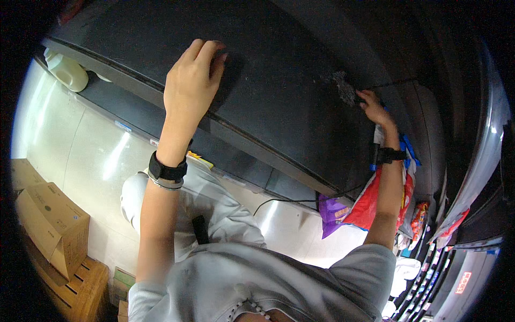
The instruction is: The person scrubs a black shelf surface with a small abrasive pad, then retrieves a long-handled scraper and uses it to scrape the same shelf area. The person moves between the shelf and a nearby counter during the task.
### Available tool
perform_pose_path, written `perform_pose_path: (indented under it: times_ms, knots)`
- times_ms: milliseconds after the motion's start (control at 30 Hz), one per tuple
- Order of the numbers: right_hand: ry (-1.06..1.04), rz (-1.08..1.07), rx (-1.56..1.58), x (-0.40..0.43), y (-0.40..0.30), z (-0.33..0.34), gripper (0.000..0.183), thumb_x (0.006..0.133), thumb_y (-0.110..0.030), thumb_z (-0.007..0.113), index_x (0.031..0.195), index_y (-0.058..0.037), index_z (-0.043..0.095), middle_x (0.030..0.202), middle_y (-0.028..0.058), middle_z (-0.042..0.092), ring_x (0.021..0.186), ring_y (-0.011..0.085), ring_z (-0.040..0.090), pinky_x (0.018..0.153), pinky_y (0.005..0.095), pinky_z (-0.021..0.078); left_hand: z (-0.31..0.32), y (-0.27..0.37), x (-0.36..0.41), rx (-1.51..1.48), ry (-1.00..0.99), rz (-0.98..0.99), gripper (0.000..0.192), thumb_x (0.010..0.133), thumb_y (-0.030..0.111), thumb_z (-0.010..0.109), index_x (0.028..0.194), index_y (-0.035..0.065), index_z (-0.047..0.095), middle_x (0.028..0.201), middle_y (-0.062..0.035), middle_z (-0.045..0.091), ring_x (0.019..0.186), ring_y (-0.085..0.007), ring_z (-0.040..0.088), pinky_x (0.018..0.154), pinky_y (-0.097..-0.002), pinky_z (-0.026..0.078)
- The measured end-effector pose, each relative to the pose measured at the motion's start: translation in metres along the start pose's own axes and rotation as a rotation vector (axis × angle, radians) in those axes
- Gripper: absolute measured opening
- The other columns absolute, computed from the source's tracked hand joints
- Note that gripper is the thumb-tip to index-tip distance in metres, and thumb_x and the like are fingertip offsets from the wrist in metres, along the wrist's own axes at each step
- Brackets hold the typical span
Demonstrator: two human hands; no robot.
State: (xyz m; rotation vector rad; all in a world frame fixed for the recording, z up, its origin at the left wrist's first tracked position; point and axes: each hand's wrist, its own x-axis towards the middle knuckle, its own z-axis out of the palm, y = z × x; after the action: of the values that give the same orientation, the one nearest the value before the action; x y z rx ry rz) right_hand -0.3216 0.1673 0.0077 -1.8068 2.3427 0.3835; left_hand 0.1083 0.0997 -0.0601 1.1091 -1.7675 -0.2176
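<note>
My left hand (pixel 192 80) hovers over the black shelf board (pixel 257 92) near its front edge. Its fingers curl loosely, with a gap beside the thumb and nothing visible in them. Further right and deeper in, my right hand (pixel 374 108) has its fingertips on the edge of a grey fuzzy wad (pixel 344 88), perhaps a cleaning cloth or duster. The wad lies against the board's dark surface; dim light blurs its outline. Dark wristbands circle both wrists.
A lower shelf (pixel 108 96) carries a pale jug (pixel 66 70) at left. Red packaging (pixel 368 201) and a purple bag (pixel 332 213) hang near my right arm. A black cord (pixel 281 200) loops below the board. Cardboard boxes (pixel 56 221) rest on a wooden slatted stand (pixel 86 285).
</note>
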Motion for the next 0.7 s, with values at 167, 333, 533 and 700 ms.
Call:
perform_pose_path:
  times_ms: [167,333,533,700]
  knots:
    - [-0.133,0.009,-0.192,0.003,0.003,0.008,0.039,0.086,-0.011,0.042,0.125,-0.0081,0.040,0.134,0.0129,0.027,0.125,0.0302,0.023,0.103,0.0380,0.0217,0.005,-0.004,-0.003,0.027,0.042,0.035,0.013,0.078,0.011,0.058,0.089,0.0057,0.056,0.079,-0.0076,0.054,0.068,-0.0237,0.057,0.057,-0.0308,0.046]
    - [-0.153,-0.018,-0.182,0.001,0.010,0.012,0.040,0.085,-0.011,0.043,0.124,-0.0058,0.040,0.133,0.0148,0.028,0.125,0.0306,0.024,0.103,0.0371,0.0206,0.005,-0.004,-0.001,0.069,0.085,0.077,0.012,0.077,0.013,0.059,0.087,0.0056,0.057,0.075,-0.0057,0.053,0.062,-0.0199,0.056,0.052,-0.0284,0.045]
    - [0.092,-0.067,0.102,0.000,0.009,-0.001,0.036,0.086,-0.014,0.044,0.121,-0.0042,0.044,0.132,0.0148,0.029,0.123,0.0288,0.027,0.102,0.0362,0.0234,0.005,-0.005,-0.001,0.043,0.105,0.104,0.011,0.077,0.011,0.058,0.087,0.0060,0.056,0.074,-0.0062,0.052,0.062,-0.0207,0.056,0.052,-0.0293,0.045]
    - [0.254,-0.034,0.457,0.000,-0.030,-0.007,0.036,0.084,-0.026,0.052,0.112,-0.0032,0.051,0.104,0.0148,0.055,0.094,0.0250,0.055,0.084,0.0321,0.0410,0.003,-0.003,-0.004,0.057,0.089,0.088,0.012,0.076,0.011,0.059,0.086,0.0062,0.055,0.073,-0.0069,0.051,0.062,-0.0225,0.055,0.053,-0.0307,0.045]
